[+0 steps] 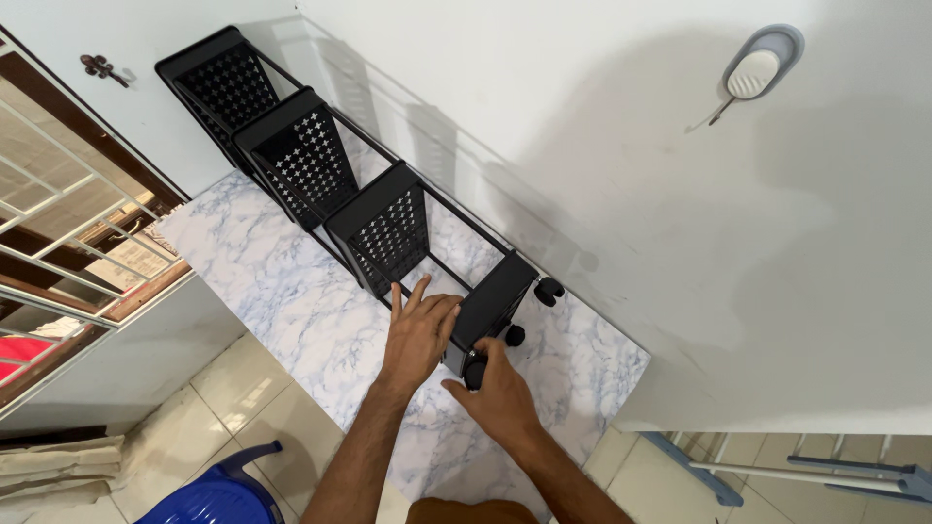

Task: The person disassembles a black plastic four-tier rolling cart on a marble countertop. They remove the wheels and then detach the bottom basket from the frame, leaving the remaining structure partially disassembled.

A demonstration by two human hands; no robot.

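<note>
A black caster wheel (475, 372) at the near corner of the black tiered rack (388, 228) is gripped by the right hand (502, 396), fingers curled around it, while the bottom tier (493, 301) is steadied from the side by the left hand (419, 333) — laid flat and open, fingers spread, nothing clasped. The rack is laid on its side along the marble-patterned table (291, 311), against the white wall (621, 194). The wheel is best handled squarely, in line with its stem, with the frame pressed down firmly by the flat hand so it cannot slide on the smooth top. Two more casters (549, 290) are seen just beyond — and farther off, three perforated shelves (303, 155) are ranged toward the far corner.
</note>
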